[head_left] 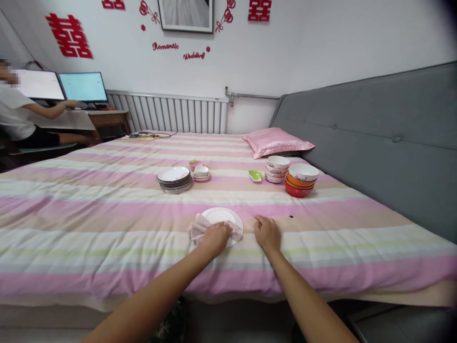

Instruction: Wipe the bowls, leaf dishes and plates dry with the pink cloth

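Note:
A white plate lies flat on the striped bedspread near the bed's front edge. A pale pink cloth is bunched across its near left part. My left hand is closed on the cloth and presses it against the plate, hiding part of the near rim. To the right of the plate, apart from it, my right hand rests on the bedspread with its fingers curled in and nothing visible in them.
Beyond the plate stand a stack of plates, small dishes, a green leaf-shaped dish and two bowl stacks. A pink pillow lies by the grey headboard. A person sits at a desk at left.

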